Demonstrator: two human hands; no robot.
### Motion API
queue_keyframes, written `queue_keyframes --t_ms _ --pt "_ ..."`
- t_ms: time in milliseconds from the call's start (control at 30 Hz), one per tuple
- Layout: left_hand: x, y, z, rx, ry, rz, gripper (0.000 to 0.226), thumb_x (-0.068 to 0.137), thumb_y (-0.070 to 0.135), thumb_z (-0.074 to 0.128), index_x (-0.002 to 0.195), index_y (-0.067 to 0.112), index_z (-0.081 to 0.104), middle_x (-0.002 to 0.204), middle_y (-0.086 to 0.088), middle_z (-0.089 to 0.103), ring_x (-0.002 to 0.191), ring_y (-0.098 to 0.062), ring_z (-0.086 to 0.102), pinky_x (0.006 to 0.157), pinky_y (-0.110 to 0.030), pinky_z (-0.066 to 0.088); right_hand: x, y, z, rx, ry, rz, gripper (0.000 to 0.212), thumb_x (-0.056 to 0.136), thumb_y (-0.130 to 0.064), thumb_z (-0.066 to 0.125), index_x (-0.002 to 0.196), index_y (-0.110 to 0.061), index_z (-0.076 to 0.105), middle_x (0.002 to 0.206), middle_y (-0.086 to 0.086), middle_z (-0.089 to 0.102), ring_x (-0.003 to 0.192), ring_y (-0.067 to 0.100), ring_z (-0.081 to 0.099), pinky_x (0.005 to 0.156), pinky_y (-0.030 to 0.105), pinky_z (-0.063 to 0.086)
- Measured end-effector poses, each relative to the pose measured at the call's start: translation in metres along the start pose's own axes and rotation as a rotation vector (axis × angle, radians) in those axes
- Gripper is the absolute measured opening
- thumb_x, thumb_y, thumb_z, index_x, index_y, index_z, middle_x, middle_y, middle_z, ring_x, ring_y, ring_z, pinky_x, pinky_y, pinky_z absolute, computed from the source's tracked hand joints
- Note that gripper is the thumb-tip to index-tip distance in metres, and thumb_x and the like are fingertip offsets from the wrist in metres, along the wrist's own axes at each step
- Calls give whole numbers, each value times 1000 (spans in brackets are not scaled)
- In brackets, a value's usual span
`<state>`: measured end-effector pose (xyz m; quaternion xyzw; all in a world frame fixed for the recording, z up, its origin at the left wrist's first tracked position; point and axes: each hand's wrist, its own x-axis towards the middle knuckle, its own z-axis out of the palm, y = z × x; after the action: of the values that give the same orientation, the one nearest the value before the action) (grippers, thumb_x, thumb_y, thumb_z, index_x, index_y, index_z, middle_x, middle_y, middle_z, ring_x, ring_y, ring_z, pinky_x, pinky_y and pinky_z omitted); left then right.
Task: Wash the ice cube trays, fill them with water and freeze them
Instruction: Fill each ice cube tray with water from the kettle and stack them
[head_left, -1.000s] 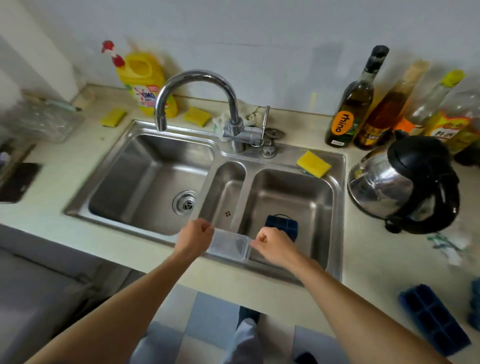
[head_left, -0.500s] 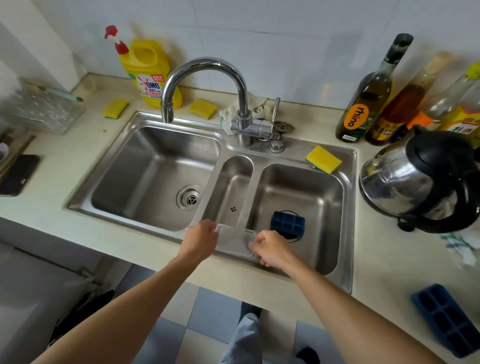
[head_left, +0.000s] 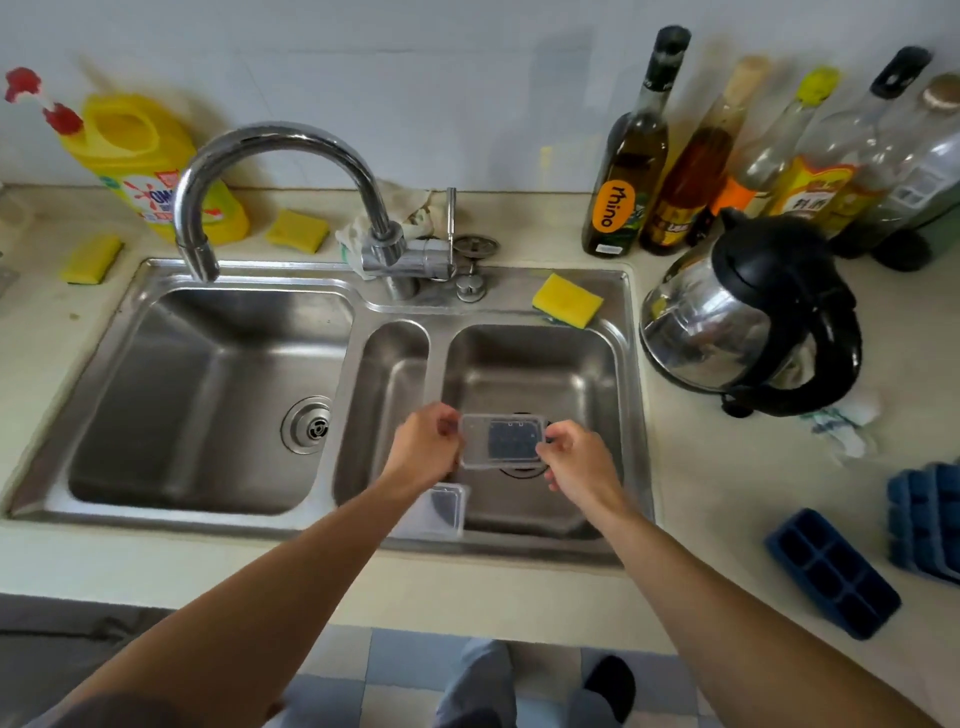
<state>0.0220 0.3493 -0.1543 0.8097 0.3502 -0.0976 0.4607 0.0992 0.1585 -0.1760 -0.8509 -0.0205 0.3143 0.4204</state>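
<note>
Now both hands hold the lid (head_left: 502, 441) level over the right basin (head_left: 530, 364), its long axis running left to right. The left hand (head_left: 426, 444) pinches one short end and the right hand (head_left: 574, 457) the other, fingers (head_left: 558, 435) curled on the rim. A blue tray (head_left: 515, 441) on the basin floor shows through it. For rinsing, the spout (head_left: 200, 260) lies well off to the left, over the other basin, so the left hand is nearer.

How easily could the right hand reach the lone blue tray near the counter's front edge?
Probably yes, once freed: the right hand pinches the clear lid with the left hand, but nothing lies on the counter between it and the lone blue tray.
</note>
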Motion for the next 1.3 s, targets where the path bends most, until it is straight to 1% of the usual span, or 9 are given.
queue_keyframes --t_ms 100,233,367,633,733,867,1033,1167,1300 --pt "30 9 31 124 -92 25 21 97 9 60 118 12 61 105 -7 69 92 -25 70 85 -44 61 20 20 -8 -8 42 81 15 101 -17 61 116 -13 63 95 3 69 72 12 66 54 18 51" --pt "70 5 63 279 -184 -5 11 95 10 62 105 14 64 95 -7 68 79 -18 66 68 -28 54 47 38 -3 13 12 167 12 101 -15 60 113 -12 62 95 5 68 78 16 67 65 25 57" --pt "101 -10 79 395 -222 -69 10 92 11 63 103 10 63 93 -8 62 81 -20 61 69 -28 49 73 51 10 37 -51 233 10 100 -13 58 109 -10 64 101 13 68 84 23 68 81 41 60" --pt "128 -32 99 365 -232 -129 15 92 9 65 99 15 53 90 -5 57 80 -19 55 72 -33 44 100 63 30 53 -65 291 28 101 -11 57 83 -33 56 93 1 66 84 16 66 68 29 58" --pt "132 -34 101 336 -214 -127 15 93 7 63 101 14 53 91 -4 57 79 -17 56 71 -33 45 106 64 33 27 -36 311 23 99 -9 57 85 -27 59 94 2 67 89 21 67 85 40 61" --pt "139 -37 103 310 -197 -160 11 94 8 60 100 14 53 82 0 54 69 -9 49 68 -31 41 113 62 35 -21 14 327 29 99 -7 59 77 -26 54 85 -1 62 79 16 62 82 40 60" --pt "145 -45 108 304 -229 -224 12 98 12 56 100 5 65 82 -5 59 65 -11 52 55 -24 39 117 61 42 -19 -18 379 15 102 -11 56 112 -8 67 110 12 68 103 29 68 91 44 60" --pt "148 -49 111 261 -249 -279 20 99 9 53 103 -2 69 87 -12 63 75 -23 61 65 -31 46 121 66 46 0 11 395 15 103 -9 54 105 -7 69 110 16 70 102 32 70 90 48 60" --pt "149 -46 110 220 -240 -313 18 98 5 52 104 -3 67 78 -10 60 65 -21 59 52 -28 45 123 69 46 28 29 404 13 103 -10 56 99 -10 68 110 19 70 102 34 70 91 49 60"
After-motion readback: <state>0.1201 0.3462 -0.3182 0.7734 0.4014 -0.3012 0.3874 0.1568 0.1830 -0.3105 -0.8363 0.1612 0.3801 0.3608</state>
